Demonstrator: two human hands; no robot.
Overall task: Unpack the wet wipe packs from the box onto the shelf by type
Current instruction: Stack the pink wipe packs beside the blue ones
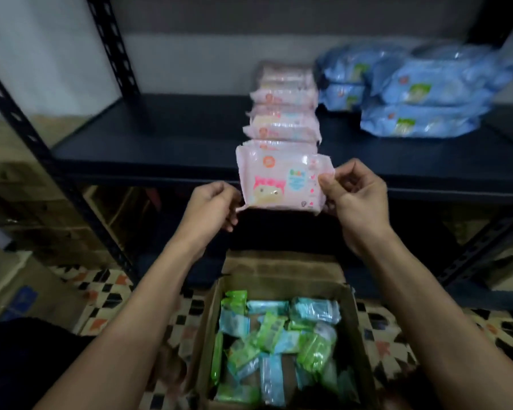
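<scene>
A: Both hands are up at the shelf edge. The left hand pinches the lower left corner of a pink pack, and the right hand pinches its right edge, thumb in front, fingers curled behind.

B: How's the pack facing?

A: Printed face toward the camera, cartoon figure upright. Its long axis runs left to right, tilted a little, the left end higher. It hangs in the air just in front of the dark shelf, above the open cardboard box.

B: And behind it?

A: A row of pink packs runs back from the shelf's front edge, long sides across like the held one. The held pack covers the front of that row. To the right, well apart from the hands, blue packs lie stacked flat.

B: What's unclear?

A: The print on every pack is too blurred to read. In the box, green and light blue packs lie jumbled at all angles; the forearms and the bottom edge cut off the box's near end.
</scene>
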